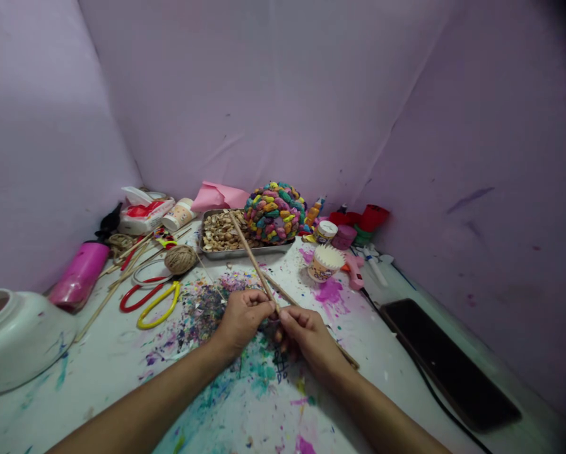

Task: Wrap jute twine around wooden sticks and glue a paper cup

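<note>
My left hand [242, 318] and my right hand [306, 333] meet over the paint-stained white table [245, 410], fingers pinched together. Both grip the near end of a long thin wooden stick [251, 254] that slants up and away toward a metal tray [245, 251]. A second stick [311, 315] lies on the table under my right hand. What else the fingertips pinch is too small to make out. The tray holds pale shells [221, 232] and a multicoloured ball of painted shells [275, 213].
Left: a white bowl [13, 337], a pink bottle [79, 275], red and yellow scissors [153, 299], a twine ball [179, 258], several sticks. Behind: pink paper [219, 195], a white cup [324, 261], small jars, a pink glue gun [355, 270]. A black phone [448, 362] lies right. Purple walls enclose the table.
</note>
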Demonstrator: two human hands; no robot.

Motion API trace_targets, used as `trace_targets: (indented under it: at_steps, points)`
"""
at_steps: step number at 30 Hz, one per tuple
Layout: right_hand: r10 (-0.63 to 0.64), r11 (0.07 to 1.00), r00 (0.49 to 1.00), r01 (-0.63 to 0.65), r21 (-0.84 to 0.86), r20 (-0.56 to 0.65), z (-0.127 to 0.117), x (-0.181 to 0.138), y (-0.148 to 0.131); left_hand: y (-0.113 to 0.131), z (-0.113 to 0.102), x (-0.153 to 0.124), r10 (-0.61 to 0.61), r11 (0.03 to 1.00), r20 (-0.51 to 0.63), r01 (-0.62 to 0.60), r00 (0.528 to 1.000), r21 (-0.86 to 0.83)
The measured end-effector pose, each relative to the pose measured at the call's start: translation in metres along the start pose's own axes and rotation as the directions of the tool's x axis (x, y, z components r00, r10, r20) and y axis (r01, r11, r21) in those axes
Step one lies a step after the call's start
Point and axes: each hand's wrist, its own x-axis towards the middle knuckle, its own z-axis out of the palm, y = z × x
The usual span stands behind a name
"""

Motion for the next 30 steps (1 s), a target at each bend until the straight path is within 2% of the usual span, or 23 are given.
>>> trace_targets:
  at_steps: [6,13,21,23,25,27,30]
  points:
    - [0.022,0.994,0.998,-0.028,0.108,0.054,-0.004,0.001,-0.002,-0.002,0.0,0.001,-0.003,1.0,0.074,0.005,0.997,-0.025]
    - [0.037,0.97,0.998,-0.05,0.238,0.059,-0.004,-0.001,-0.004,0.001,0.001,0.003,-0.031,0.999,0.058,0.031,0.998,-0.009]
    - [0.01,1.0,0.991,-0.008,0.013,-0.133,0.002,0.0,0.0,-0.003,0.002,0.003,-0.043,0.999,0.027,0.044,0.999,-0.03]
    - [-0.087,0.989,0.978,0.063,-0.131,-0.189,0.003,-0.001,0.001,-0.003,0.003,0.003,-0.047,0.998,0.027,0.048,0.999,-0.039]
    - [-0.266,0.911,0.94,0.173,-0.373,-0.214,0.005,-0.003,0.003,-0.003,0.004,0.003,-0.049,0.998,0.028,0.05,0.998,-0.046]
    - [-0.421,0.771,0.887,0.24,-0.59,-0.19,0.007,-0.005,0.003,-0.003,0.004,0.003,-0.047,0.998,0.025,0.049,0.999,-0.05]
    - [-0.488,0.665,0.86,0.26,-0.7,-0.145,0.01,-0.006,0.002,-0.004,0.003,0.004,-0.04,0.998,0.006,0.04,0.999,-0.045]
